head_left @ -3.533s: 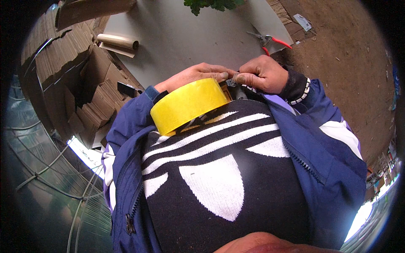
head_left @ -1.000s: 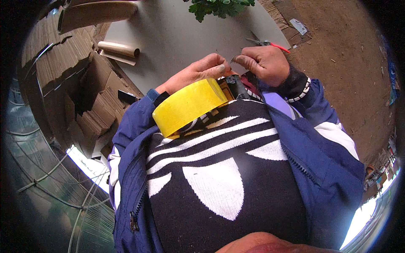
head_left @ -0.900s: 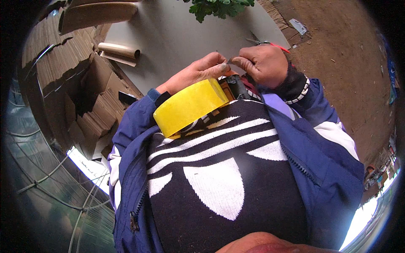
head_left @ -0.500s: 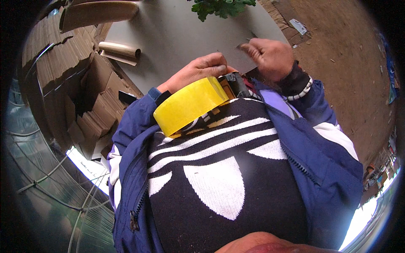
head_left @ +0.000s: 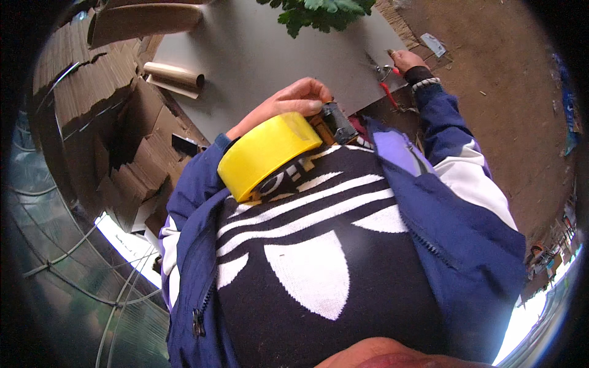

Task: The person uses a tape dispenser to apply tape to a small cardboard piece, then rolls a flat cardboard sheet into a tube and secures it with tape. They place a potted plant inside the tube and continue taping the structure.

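Observation:
My left hand (head_left: 297, 98) is closed around a hand-held tape dispenser (head_left: 339, 126), held close against my chest. A large roll of yellow tape (head_left: 267, 156) sits on the dispenser. My right hand (head_left: 408, 62) reaches out to the right edge of the table. Its fingers look bent, but they are small and partly hidden, so their grip is unclear. Right beside it lie red-handled pruning shears (head_left: 386, 86), one handle touching or nearly touching the hand. The green leafy plant (head_left: 325, 13) rests at the table's far side, cut off by the picture's top.
The pale table (head_left: 245, 67) spans the space ahead. A rolled sheet of brown paper (head_left: 175, 75) lies on its left. Stacks of flattened cardboard (head_left: 92, 80) rise to the left, with a dark flat object (head_left: 184, 144) among the boxes. Bare earth floor (head_left: 491, 122) stretches to the right.
My right hand has moved away from near the dispenser to the table's right edge, bringing the red-handled shears into sight. The plant shows slightly more. My left hand still holds the dispenser, slightly shifted.

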Available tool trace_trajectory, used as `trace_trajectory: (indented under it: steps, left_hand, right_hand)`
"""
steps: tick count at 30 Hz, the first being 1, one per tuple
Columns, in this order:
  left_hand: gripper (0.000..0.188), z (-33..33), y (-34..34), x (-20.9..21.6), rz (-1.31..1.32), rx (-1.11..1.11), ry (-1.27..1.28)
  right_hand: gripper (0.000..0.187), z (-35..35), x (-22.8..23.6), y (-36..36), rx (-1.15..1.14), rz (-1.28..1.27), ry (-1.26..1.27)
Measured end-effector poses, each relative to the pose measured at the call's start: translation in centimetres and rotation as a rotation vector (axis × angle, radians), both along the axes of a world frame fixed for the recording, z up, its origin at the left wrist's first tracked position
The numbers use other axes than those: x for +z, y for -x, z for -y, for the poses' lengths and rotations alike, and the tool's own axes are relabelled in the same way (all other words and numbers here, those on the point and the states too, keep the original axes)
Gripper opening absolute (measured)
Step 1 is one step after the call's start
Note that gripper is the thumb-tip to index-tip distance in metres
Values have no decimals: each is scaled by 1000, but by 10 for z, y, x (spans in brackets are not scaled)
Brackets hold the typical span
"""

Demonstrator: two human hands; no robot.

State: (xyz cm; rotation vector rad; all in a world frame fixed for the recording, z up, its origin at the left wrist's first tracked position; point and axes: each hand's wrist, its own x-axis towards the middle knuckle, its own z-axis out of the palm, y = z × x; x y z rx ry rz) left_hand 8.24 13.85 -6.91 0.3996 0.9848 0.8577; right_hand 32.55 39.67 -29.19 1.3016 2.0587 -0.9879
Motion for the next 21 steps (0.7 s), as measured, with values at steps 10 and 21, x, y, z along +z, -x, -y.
trace_trajectory:
  steps: [10, 21]
  left_hand:
    - [37, 3, 9, 14, 97, 189, 91]
    - [38, -3, 27, 10, 194, 578, -229]
  right_hand:
    - [57, -33, -24, 40, -9, 30, -271]
    - [78, 139, 127, 93, 25, -943, 1313]
